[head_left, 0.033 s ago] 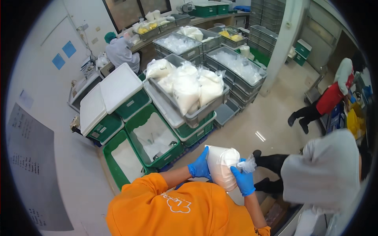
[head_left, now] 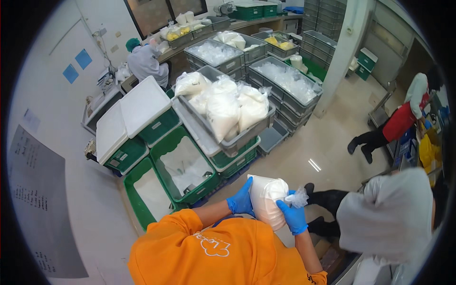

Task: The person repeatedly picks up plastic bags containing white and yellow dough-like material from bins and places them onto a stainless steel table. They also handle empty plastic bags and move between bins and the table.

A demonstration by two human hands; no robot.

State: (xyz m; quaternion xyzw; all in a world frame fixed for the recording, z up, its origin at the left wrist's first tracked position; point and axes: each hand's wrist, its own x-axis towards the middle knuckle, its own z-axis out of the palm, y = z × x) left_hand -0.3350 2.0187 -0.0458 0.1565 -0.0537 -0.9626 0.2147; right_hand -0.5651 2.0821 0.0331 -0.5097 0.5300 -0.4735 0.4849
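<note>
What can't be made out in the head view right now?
All in the head view:
Underside of the bag: faces away, hidden by the bag itself.
Right hand fingers: partly hidden by the bag and its bunched neck.
Hands of the near co-worker: hidden by their own white-covered body.
Contents of the lidded bins: under white lids.
Writing on the wall sheet: too small and faint.
</note>
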